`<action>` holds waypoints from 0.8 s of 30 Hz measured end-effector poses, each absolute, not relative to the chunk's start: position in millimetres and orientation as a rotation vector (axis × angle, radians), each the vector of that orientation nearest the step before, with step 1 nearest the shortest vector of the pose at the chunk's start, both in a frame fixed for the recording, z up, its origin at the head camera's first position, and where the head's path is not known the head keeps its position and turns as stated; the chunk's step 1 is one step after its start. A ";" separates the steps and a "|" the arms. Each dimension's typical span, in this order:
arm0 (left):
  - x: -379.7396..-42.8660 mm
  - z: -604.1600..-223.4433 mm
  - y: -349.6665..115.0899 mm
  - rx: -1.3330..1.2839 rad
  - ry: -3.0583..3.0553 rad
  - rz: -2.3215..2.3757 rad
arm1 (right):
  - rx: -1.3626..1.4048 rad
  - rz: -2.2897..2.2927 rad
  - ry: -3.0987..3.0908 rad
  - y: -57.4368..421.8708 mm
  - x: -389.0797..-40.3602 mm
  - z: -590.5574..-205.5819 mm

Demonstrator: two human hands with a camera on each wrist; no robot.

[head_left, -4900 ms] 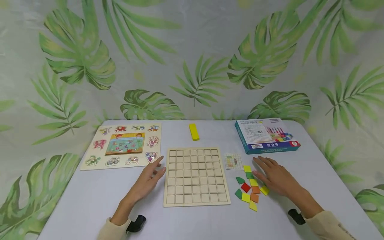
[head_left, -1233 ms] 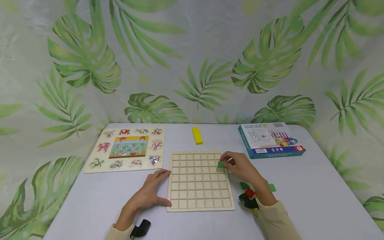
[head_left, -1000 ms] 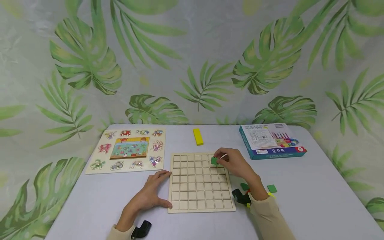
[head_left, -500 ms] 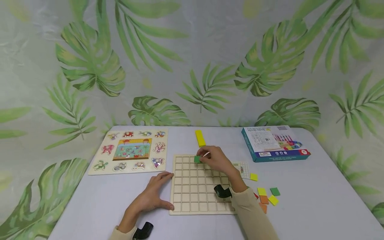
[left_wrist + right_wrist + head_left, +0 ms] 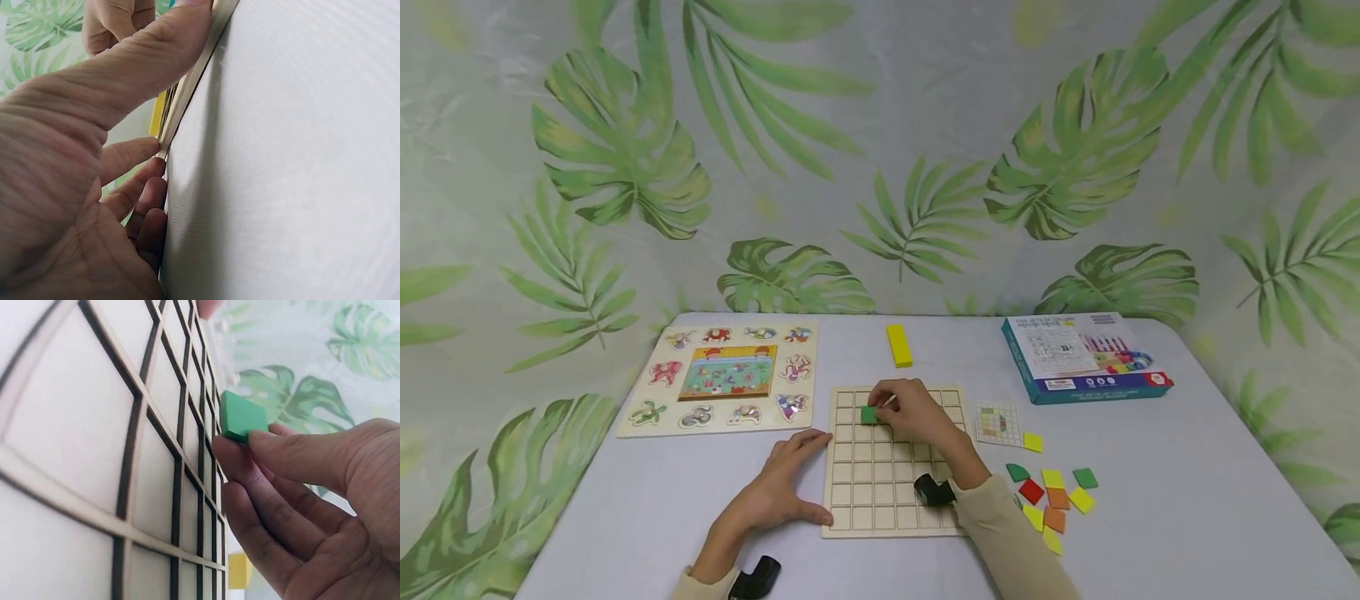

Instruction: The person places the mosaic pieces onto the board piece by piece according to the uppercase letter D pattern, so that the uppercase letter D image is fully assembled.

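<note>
A green square tile (image 5: 868, 415) is pinched between thumb and fingers of my right hand (image 5: 913, 412), over the upper-left part of a wooden grid board (image 5: 862, 494). In the right wrist view the green tile (image 5: 244, 417) stands tilted near the grid's ridges, held at one corner. My left hand (image 5: 777, 486) rests at the board's left edge, thumb low and fingers higher up, spread rather than curled. The left wrist view shows thumb and fingertips touching the board's side (image 5: 195, 78). A small pattern card (image 5: 997, 423) lies right of the board.
Several loose tiles lie right of the board, among them a red tile (image 5: 1032, 491), an orange tile (image 5: 1055, 520) and a green tile (image 5: 1085, 477). Behind the board lies a yellow block (image 5: 898, 346). A sea-animal puzzle (image 5: 718, 421) is at back left, a box (image 5: 1082, 360) at back right.
My right hand has picked up the green tile from the right-hand pile and carried it leftward over the board. My left hand has come to the board's left edge and stayed there.
</note>
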State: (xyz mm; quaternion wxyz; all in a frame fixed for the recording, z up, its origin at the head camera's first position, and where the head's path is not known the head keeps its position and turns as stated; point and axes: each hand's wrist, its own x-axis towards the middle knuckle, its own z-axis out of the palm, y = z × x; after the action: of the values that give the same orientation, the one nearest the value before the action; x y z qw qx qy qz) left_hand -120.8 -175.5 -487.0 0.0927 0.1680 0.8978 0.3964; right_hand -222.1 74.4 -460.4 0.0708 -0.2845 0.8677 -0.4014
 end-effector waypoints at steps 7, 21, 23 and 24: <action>-121.0 -487.4 -176.0 0.523 2.669 1.168 | -0.822 -1.230 2.645 70.0 -220.8 -463.5; -121.5 -489.9 -178.0 0.496 2.645 1.185 | -0.829 -1.183 2.658 63.9 -222.2 -467.3; -121.5 -490.4 -177.9 0.493 2.647 1.186 | -0.826 -1.166 2.657 63.0 -221.5 -466.4; -121.3 -490.4 -177.7 0.492 2.650 1.185 | -0.828 -1.158 2.656 62.7 -221.2 -465.7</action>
State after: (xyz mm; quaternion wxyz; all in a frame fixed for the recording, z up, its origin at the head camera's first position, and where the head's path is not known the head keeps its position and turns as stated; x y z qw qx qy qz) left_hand -121.3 -177.7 -490.4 0.0986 0.1664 0.8957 0.4005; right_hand -221.2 62.7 -465.7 0.0642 -0.2742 0.8796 -0.3834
